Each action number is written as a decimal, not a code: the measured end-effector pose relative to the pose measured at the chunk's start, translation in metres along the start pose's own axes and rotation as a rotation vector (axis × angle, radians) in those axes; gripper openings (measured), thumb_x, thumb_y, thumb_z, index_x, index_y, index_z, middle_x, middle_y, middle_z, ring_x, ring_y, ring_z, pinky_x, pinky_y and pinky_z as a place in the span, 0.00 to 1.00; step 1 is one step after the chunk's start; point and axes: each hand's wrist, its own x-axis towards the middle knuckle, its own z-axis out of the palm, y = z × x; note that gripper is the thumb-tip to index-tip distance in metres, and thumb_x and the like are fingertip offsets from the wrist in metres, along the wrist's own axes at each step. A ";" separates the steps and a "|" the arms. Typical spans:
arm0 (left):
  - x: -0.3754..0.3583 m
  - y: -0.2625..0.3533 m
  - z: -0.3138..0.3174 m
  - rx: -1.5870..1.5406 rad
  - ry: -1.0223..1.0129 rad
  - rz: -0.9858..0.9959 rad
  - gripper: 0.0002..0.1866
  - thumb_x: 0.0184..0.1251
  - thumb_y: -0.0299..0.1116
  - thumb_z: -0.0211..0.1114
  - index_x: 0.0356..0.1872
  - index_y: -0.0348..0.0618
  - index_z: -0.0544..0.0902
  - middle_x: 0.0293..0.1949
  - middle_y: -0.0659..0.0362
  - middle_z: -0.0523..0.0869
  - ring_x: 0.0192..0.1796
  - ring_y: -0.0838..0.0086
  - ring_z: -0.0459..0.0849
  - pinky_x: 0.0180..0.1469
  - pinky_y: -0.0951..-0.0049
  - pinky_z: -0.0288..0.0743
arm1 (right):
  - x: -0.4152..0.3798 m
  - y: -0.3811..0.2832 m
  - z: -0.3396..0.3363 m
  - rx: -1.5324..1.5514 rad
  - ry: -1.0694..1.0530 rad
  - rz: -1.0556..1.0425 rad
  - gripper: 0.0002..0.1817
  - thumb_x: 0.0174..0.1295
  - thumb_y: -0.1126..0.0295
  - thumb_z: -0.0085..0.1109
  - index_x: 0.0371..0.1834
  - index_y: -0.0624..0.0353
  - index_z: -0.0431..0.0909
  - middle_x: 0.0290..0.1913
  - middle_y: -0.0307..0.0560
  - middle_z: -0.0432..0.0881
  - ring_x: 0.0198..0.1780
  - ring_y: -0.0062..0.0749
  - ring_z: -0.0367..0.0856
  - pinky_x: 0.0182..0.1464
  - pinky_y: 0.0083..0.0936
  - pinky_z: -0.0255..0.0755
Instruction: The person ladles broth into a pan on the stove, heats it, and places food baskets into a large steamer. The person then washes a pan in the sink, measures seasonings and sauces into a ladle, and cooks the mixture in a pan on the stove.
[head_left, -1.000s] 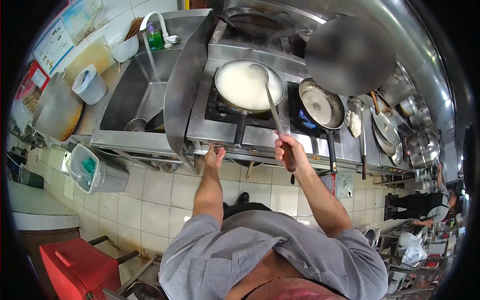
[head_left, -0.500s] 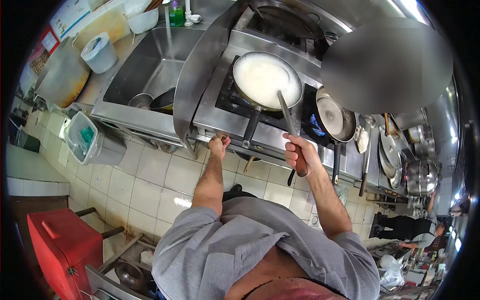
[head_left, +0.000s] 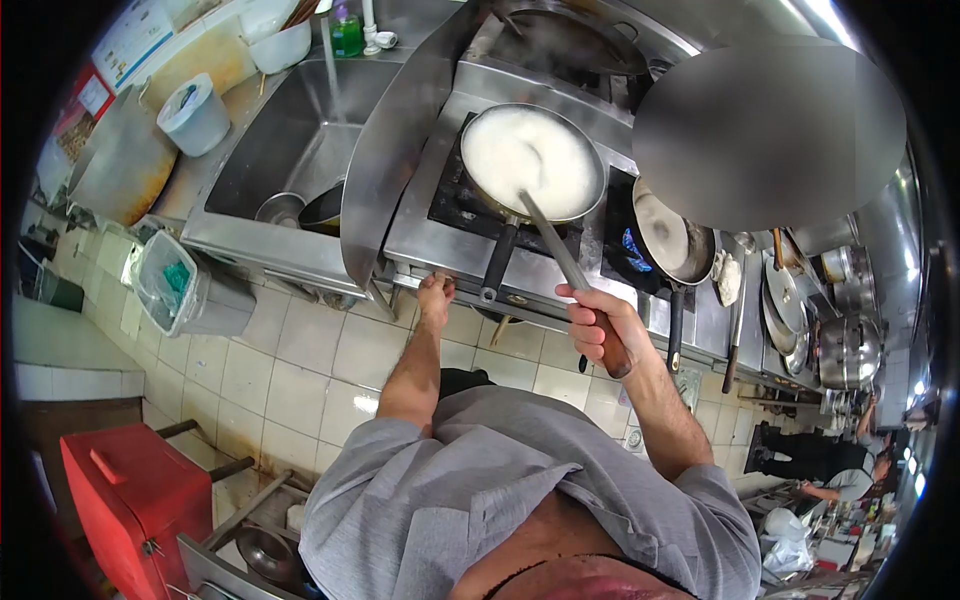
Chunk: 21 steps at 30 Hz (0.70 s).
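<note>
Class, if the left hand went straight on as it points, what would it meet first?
The left hand would probably meet the stove front; depth is unclear, so they may be touching.

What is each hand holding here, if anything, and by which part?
The right hand holds the long metal utensil by its brown end grip. The left hand is at the stove's front edge; whether it grips anything cannot be told.

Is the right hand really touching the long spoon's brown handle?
Touching. The head view shows the right hand with its fingers wrapped around the brown handle of the long metal spoon.
</note>
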 end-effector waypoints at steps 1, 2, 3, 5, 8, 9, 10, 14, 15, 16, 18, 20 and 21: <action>-0.010 0.006 0.002 0.191 -0.015 -0.100 0.13 0.65 0.45 0.56 0.34 0.46 0.70 0.28 0.61 0.78 0.28 0.73 0.80 0.37 0.65 0.79 | -0.001 0.001 0.001 0.087 -0.047 0.036 0.15 0.63 0.69 0.45 0.51 0.64 0.66 0.20 0.33 0.62 0.14 0.15 0.59 0.11 0.16 0.53; -0.025 0.009 0.005 0.210 -0.106 -0.201 0.17 0.65 0.50 0.54 0.36 0.45 0.71 0.29 0.61 0.78 0.30 0.72 0.80 0.38 0.64 0.79 | -0.002 0.002 0.003 0.174 -0.096 0.069 0.15 0.64 0.70 0.44 0.52 0.65 0.66 0.20 0.33 0.62 0.14 0.15 0.59 0.11 0.15 0.53; -0.040 0.012 0.008 0.231 -0.196 -0.303 0.21 0.65 0.54 0.51 0.39 0.44 0.72 0.30 0.61 0.78 0.32 0.71 0.80 0.39 0.62 0.78 | -0.002 0.002 0.004 0.186 -0.094 0.050 0.15 0.64 0.70 0.44 0.52 0.65 0.66 0.20 0.33 0.62 0.14 0.15 0.59 0.11 0.15 0.53; -0.085 0.039 0.025 0.071 -0.472 -0.567 0.27 0.63 0.58 0.50 0.43 0.41 0.72 0.30 0.60 0.78 0.33 0.68 0.81 0.40 0.61 0.77 | -0.001 0.006 0.006 0.295 -0.157 0.052 0.16 0.65 0.71 0.42 0.53 0.68 0.65 0.20 0.32 0.62 0.14 0.14 0.59 0.10 0.14 0.56; -0.146 0.107 0.074 -0.102 -0.814 -0.568 0.28 0.63 0.58 0.49 0.44 0.39 0.73 0.30 0.59 0.78 0.34 0.66 0.81 0.42 0.61 0.77 | 0.002 0.014 0.011 0.400 -0.245 0.020 0.14 0.63 0.71 0.46 0.49 0.66 0.68 0.19 0.32 0.63 0.15 0.14 0.60 0.11 0.15 0.56; -0.147 0.121 0.083 -0.078 -0.823 -0.584 0.28 0.63 0.58 0.49 0.44 0.39 0.73 0.30 0.59 0.78 0.34 0.66 0.81 0.42 0.61 0.77 | 0.002 0.018 0.015 0.455 -0.252 0.013 0.14 0.63 0.71 0.45 0.50 0.67 0.68 0.19 0.31 0.63 0.15 0.13 0.61 0.11 0.13 0.58; -0.144 0.134 0.094 -0.073 -0.880 -0.610 0.26 0.64 0.56 0.51 0.43 0.40 0.73 0.30 0.59 0.78 0.33 0.67 0.81 0.39 0.63 0.77 | 0.002 0.023 0.019 0.476 -0.249 -0.009 0.14 0.63 0.71 0.45 0.50 0.67 0.68 0.19 0.31 0.63 0.15 0.13 0.61 0.11 0.13 0.58; -0.123 0.139 0.111 0.073 -0.955 -0.736 0.17 0.63 0.47 0.57 0.38 0.42 0.74 0.29 0.60 0.78 0.27 0.72 0.77 0.31 0.68 0.74 | 0.004 0.041 0.037 0.562 -0.256 -0.105 0.15 0.63 0.72 0.45 0.50 0.67 0.68 0.19 0.31 0.64 0.15 0.13 0.62 0.11 0.13 0.61; -0.137 0.149 0.121 0.104 -0.866 -0.743 0.10 0.61 0.40 0.60 0.33 0.45 0.73 0.24 0.63 0.75 0.20 0.78 0.72 0.21 0.75 0.68 | 0.003 0.045 0.042 0.554 -0.247 -0.134 0.14 0.63 0.72 0.45 0.50 0.67 0.68 0.19 0.32 0.63 0.15 0.13 0.62 0.11 0.13 0.60; -0.132 0.143 0.121 0.125 -0.877 -0.762 0.10 0.61 0.40 0.60 0.33 0.45 0.73 0.24 0.63 0.75 0.20 0.78 0.72 0.21 0.75 0.68 | 0.003 0.050 0.047 0.547 -0.237 -0.161 0.14 0.63 0.72 0.45 0.49 0.67 0.68 0.19 0.32 0.63 0.15 0.13 0.62 0.11 0.13 0.60; -0.116 0.128 0.119 0.080 -0.918 -0.869 0.14 0.64 0.39 0.56 0.21 0.46 0.69 0.17 0.65 0.70 0.16 0.81 0.67 0.16 0.80 0.60 | 0.002 0.059 0.056 0.556 -0.223 -0.198 0.13 0.62 0.72 0.45 0.48 0.66 0.68 0.19 0.33 0.63 0.15 0.14 0.62 0.11 0.14 0.60; -0.119 0.130 0.118 0.058 -0.885 -0.902 0.11 0.61 0.35 0.61 0.25 0.49 0.67 0.14 0.68 0.66 0.14 0.85 0.64 0.13 0.82 0.55 | -0.003 0.066 0.070 0.448 -0.106 -0.236 0.15 0.63 0.72 0.43 0.52 0.65 0.66 0.20 0.33 0.62 0.14 0.13 0.62 0.09 0.13 0.59; -0.113 0.130 0.117 0.033 -0.926 -0.921 0.11 0.60 0.34 0.61 0.24 0.49 0.68 0.14 0.68 0.66 0.14 0.85 0.64 0.13 0.82 0.56 | -0.006 0.067 0.075 0.413 -0.051 -0.246 0.15 0.62 0.72 0.44 0.51 0.63 0.66 0.20 0.32 0.62 0.14 0.13 0.62 0.09 0.14 0.58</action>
